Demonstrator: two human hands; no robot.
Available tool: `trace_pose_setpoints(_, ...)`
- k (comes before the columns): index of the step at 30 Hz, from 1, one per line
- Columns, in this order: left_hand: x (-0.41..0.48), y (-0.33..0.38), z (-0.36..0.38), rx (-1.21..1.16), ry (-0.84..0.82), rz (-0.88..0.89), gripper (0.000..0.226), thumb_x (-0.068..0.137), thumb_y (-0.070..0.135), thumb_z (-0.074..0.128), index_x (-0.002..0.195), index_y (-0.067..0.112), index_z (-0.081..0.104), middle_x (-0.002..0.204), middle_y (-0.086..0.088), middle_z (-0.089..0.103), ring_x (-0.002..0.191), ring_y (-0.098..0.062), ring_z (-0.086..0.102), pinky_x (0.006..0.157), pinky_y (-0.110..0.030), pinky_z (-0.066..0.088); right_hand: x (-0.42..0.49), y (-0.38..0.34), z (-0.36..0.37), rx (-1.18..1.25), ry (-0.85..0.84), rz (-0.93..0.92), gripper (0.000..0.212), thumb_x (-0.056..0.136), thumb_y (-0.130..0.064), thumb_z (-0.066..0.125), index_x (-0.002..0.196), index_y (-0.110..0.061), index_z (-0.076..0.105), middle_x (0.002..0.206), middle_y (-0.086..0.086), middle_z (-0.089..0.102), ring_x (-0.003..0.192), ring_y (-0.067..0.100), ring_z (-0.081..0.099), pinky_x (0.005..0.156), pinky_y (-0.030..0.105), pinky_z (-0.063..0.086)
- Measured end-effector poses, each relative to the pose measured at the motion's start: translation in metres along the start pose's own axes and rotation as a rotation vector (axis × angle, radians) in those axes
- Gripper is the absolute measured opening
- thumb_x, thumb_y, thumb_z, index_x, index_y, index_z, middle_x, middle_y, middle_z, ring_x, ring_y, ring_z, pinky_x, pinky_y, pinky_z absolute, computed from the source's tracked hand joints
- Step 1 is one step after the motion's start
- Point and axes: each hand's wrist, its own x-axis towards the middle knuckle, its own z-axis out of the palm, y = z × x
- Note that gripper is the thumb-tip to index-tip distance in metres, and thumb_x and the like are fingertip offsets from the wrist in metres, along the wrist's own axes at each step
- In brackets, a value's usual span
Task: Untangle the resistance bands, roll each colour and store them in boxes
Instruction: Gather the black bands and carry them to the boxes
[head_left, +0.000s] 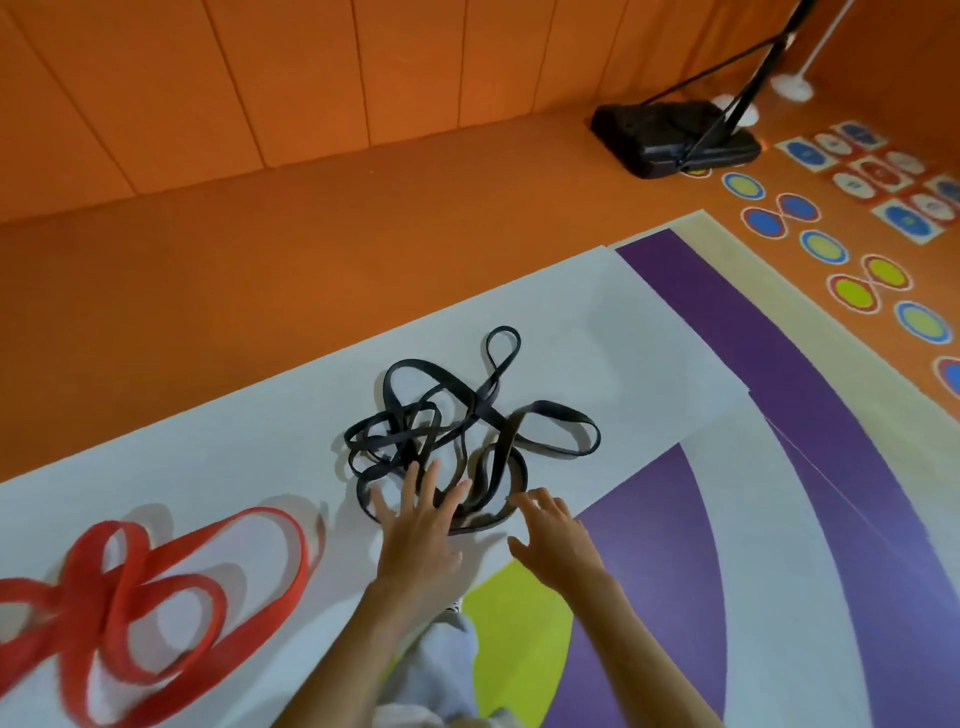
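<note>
Head view: the black bands are seen knotted on the white sheet, with the red band well apart to the left. The left hand and right hand are spread at the tangle's near edge, grip wide and empty. An outer loop is best eased free, never yanked.

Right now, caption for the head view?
Left hand and right hand reach tangled black bands on white sheet; red bands lie aside.

No text, number or brand can be read anywhere. The square tiles on the floor, well beyond the fingers and off to their right, each carry a small mark in the middle of a coloured oval. These marks are too small and blurred to tell whether they are letters, digits or pictures.
</note>
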Motion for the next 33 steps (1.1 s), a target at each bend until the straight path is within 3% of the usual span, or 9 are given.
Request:
trace_pose_setpoints(5,0.053,0.001,0.017,-0.005,-0.022,-0.114,0.101,0.086,0.024,0.078,0.164,0.045,0.018,0.173,-0.009,-0.028,0.16,-0.038,-0.026,0.115,-0.081,-0.014,0.057,0.017,-0.01,-0.102,-0.131,-0.092,0.076,0.1,-0.036,0.063,0.164,-0.032,0.023,0.169,0.004,0.02,0.153,0.031,0.025,0.114,0.052,0.042)
trace_pose_setpoints(10,0.086,-0.001,0.015,0.027,-0.086,-0.01,0.048,0.084,0.024,0.084,0.126,0.036,0.063,0.178,-0.006,-0.007,0.159,-0.038,-0.026,0.114,-0.078,-0.021,0.102,0.038,-0.023,-0.198,-0.075,-0.146,0.084,0.101,-0.035,0.063,0.167,-0.034,0.01,0.175,0.009,-0.003,0.162,0.035,0.001,0.128,0.055,0.021)
trace_pose_setpoints(15,0.096,-0.004,0.03,0.048,-0.18,0.163,0.052,0.086,0.019,0.076,0.132,0.029,0.055,0.178,-0.009,-0.009,0.155,-0.034,-0.034,0.112,-0.074,-0.03,0.149,0.067,-0.034,-0.306,-0.094,-0.215,0.094,0.102,-0.018,0.059,0.166,-0.04,-0.007,0.175,0.007,-0.015,0.162,0.034,-0.013,0.13,0.06,0.008)
trace_pose_setpoints(17,0.095,-0.007,0.028,0.06,-0.195,0.166,0.053,0.083,0.027,0.078,0.131,0.028,0.056,0.178,-0.009,0.001,0.162,-0.034,-0.019,0.119,-0.078,-0.014,0.169,0.073,-0.041,-0.323,-0.132,-0.255,0.09,0.102,-0.006,0.053,0.167,-0.039,0.001,0.176,0.006,-0.004,0.163,0.033,-0.005,0.129,0.062,0.008)
trace_pose_setpoints(20,0.089,-0.006,0.024,0.082,-0.089,0.15,0.029,0.07,0.033,0.087,0.094,0.033,0.07,0.163,-0.007,0.046,0.159,-0.035,0.03,0.12,-0.077,0.019,0.198,0.077,-0.053,-0.345,-0.127,-0.34,0.077,0.099,-0.005,0.057,0.162,-0.037,0.026,0.166,0.004,0.027,0.155,0.032,0.025,0.126,0.059,0.022)
trace_pose_setpoints(23,0.081,-0.005,0.028,-0.014,0.092,0.039,0.022,0.072,0.029,0.088,0.079,0.035,0.067,0.151,0.0,0.057,0.153,-0.03,0.042,0.125,-0.067,0.015,0.225,0.077,-0.06,-0.341,-0.105,-0.461,0.059,0.098,-0.006,0.058,0.152,-0.026,0.044,0.148,0.004,0.049,0.133,0.029,0.049,0.11,0.043,0.044)
trace_pose_setpoints(27,0.087,0.005,0.02,-0.084,0.233,-0.197,0.03,0.072,0.03,0.094,0.093,0.037,0.073,0.162,-0.002,0.046,0.158,-0.029,0.026,0.12,-0.069,0.027,0.257,0.086,-0.069,-0.228,0.001,-0.62,0.039,0.092,-0.007,0.071,0.128,-0.02,0.068,0.109,0.006,0.073,0.096,0.031,0.068,0.079,0.039,0.055)
trace_pose_setpoints(31,0.11,0.004,0.0,-0.112,0.28,-0.408,0.104,0.065,0.046,0.097,0.156,0.037,0.048,0.175,-0.012,0.02,0.162,-0.038,0.018,0.122,-0.073,0.021,0.286,0.082,-0.084,-0.267,0.156,-0.804,0.038,0.071,-0.004,0.086,0.105,-0.017,0.075,0.098,0.005,0.073,0.09,0.03,0.068,0.072,0.039,0.056)
trace_pose_setpoints(33,0.123,-0.001,-0.008,-0.088,0.256,-0.479,0.129,0.06,0.057,0.097,0.167,0.037,0.026,0.178,-0.013,0.007,0.163,-0.041,0.007,0.122,-0.076,0.014,0.298,0.074,-0.092,-0.232,0.164,-0.827,0.05,0.07,-0.007,0.088,0.117,-0.017,0.073,0.115,0.007,0.07,0.108,0.033,0.066,0.085,0.043,0.056)
